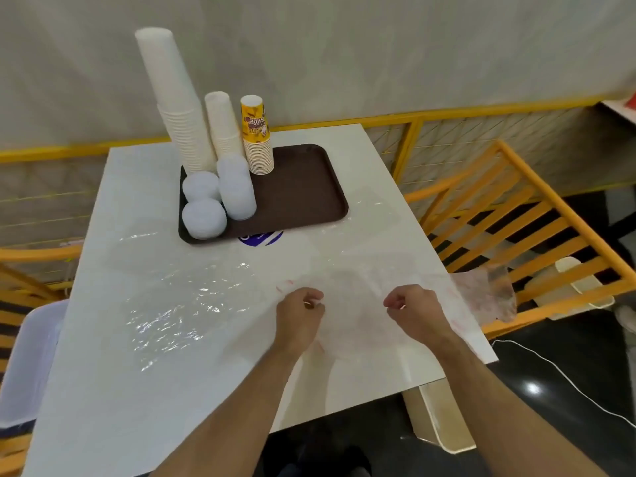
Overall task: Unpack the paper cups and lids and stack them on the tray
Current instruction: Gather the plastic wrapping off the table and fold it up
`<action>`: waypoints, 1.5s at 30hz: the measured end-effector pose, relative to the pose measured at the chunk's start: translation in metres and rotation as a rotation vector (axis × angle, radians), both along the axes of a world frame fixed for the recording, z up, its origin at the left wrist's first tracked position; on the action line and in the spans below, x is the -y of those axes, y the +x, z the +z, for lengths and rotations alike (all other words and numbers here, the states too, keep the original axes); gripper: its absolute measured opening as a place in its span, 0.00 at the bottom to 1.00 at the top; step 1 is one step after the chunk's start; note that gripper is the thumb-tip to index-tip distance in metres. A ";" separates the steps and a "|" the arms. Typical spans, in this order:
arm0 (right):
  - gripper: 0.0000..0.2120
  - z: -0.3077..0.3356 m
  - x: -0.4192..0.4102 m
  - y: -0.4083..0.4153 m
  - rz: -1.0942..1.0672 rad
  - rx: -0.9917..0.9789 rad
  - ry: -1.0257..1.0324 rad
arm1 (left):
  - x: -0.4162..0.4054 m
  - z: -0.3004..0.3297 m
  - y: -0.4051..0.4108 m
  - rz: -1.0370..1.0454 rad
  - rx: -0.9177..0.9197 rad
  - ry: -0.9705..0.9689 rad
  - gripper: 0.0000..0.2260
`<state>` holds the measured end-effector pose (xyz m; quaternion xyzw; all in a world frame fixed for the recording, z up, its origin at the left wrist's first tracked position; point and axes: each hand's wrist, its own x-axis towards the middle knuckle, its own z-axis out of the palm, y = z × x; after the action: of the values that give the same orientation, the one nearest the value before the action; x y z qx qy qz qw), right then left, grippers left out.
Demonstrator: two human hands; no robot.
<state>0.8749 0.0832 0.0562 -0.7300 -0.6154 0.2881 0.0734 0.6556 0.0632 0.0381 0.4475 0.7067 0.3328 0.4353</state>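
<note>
Spreading across most of the white tabletop (144, 390), loose clear plastic wrap (179, 304) lies emptied and flat, reaching well left of the fingers and ahead of them, which suggests the unpacking is largely finished. A thin bag with faint red print (481, 290) lies under both hands and trails past the table edge to the right of the right fingers; it seems to be pinched so it can be gathered or flattened. Well ahead of the fingers sits the brown tray (303, 194), its right half bare, its left half crowded: a tall stack of white paper cups (175, 101), a shorter white stack (223, 125) and a printed yellow stack (257, 136) stand upturned at the far side, with three piles of white lids (237, 187) nearer, probably grouped to save room. The left hand (297, 316) and right hand (418, 313) are both curled shut on the bag film. The fingertips curl under, so the exact grip is hidden. A blue logo (260, 237) is half covered by the tray.
</note>
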 end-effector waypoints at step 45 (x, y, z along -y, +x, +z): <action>0.21 0.118 -0.098 -0.075 -0.047 -1.314 -0.014 | -0.029 0.135 -0.111 0.296 0.533 0.351 0.20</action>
<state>0.7994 0.1811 0.1746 -0.4159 -0.4246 0.6761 0.4354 0.5448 0.0920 0.1732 0.3057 0.5576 0.6139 0.4678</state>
